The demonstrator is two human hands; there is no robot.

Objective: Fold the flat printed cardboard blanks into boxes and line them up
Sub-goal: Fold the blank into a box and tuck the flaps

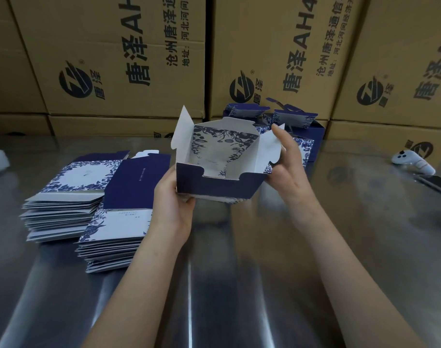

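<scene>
Both ends of the half-folded box [222, 183] are held, its length lying between my hands: left hand [173, 204] grips the near corner, right hand [287, 167] pinches the side flap [268, 149].

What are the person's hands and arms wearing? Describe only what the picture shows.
Nothing is worn. The left hand and right hand are bare, with no gloves and no rings in view. The left forearm and right forearm are bare too, with no sleeve, watch or bracelet visible down to the picture's lower edge.
</scene>
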